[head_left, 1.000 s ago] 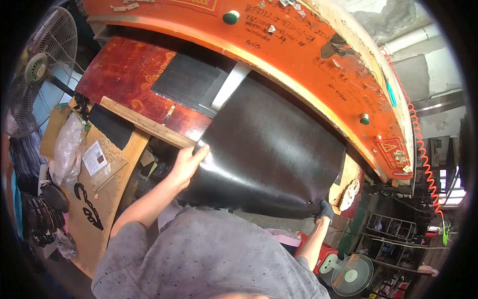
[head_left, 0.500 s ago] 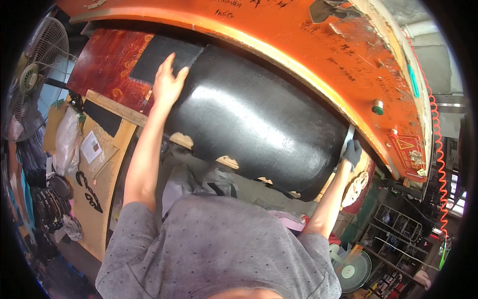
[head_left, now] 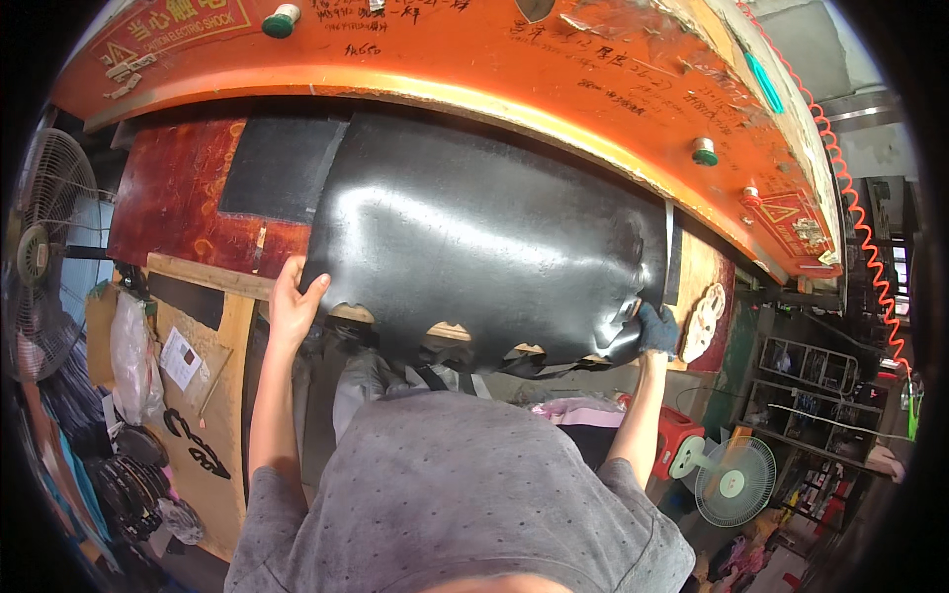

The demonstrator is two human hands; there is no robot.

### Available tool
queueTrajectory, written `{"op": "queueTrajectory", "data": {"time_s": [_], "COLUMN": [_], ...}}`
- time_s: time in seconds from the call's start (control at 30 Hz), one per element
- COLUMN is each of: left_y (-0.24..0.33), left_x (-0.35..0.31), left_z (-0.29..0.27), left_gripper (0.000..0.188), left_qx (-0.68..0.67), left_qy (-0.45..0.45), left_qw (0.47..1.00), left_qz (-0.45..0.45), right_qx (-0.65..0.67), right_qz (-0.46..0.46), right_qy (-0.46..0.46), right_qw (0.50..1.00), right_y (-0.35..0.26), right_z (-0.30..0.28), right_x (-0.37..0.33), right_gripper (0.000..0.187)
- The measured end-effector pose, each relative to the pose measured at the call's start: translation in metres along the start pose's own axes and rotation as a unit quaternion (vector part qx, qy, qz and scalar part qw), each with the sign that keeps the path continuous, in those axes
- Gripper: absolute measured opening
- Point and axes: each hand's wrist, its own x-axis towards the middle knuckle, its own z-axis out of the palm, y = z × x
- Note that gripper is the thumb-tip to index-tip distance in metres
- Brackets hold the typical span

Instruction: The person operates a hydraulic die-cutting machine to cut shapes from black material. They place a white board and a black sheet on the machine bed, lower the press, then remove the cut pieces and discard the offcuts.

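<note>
Broadly, a glossy black sheet [head_left: 474, 222] lies over the counter [head_left: 163, 198], beneath the long orange beam [head_left: 425, 74], its near edge hanging toward the person's grey shirt [head_left: 474, 474]. At its near left corner is the bare left hand [head_left: 298, 304], thumb parted from the forefinger and meeting the edge; whether the fingers pinch the sheet underneath, I cannot tell. Opposite, the right hand [head_left: 656, 332], in a dark glove, has its fingers curled closed on the near right corner, where the sheet is rumpled. Rounded openings run along the near edge between the hands. Just right of the glove sits a pale cut-out piece [head_left: 704, 321]; a black panel [head_left: 280, 170] lies beside the sheet's left side.
</note>
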Motion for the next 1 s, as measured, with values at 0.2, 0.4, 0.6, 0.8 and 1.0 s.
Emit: {"op": "queueTrajectory", "data": {"time_s": [0.2,0.4,0.6,0.8,1.0], "left_y": [0.046,0.043,0.037,0.025,0.002], "left_x": [0.105,0.130,0.124,0.117,0.060], "left_z": [0.042,0.066,0.060,0.052,0.040], "left_gripper": [0.042,0.048,0.048,0.044,0.040], "left_qx": [0.295,0.421,0.451,0.437,0.349], "left_qy": [0.072,0.114,0.087,0.071,0.095], "left_qw": [0.950,0.898,0.887,0.890,0.928], "left_qz": [0.077,0.055,0.053,0.109,0.088], "right_qx": [-0.138,-0.107,-0.151,-0.259,-0.172], "right_qz": [-0.015,-0.095,-0.107,0.085,-0.226], "right_qy": [0.064,0.077,0.138,0.272,0.156], "right_qw": [0.988,0.987,0.973,0.923,0.946], "right_y": [-0.040,-0.065,-0.056,-0.014,0.054], "right_z": [0.014,0.041,0.017,-0.077,-0.104], "right_x": [0.113,0.159,0.098,0.058,0.136], "right_gripper": [0.066,0.054,0.056,0.066,0.068]}}
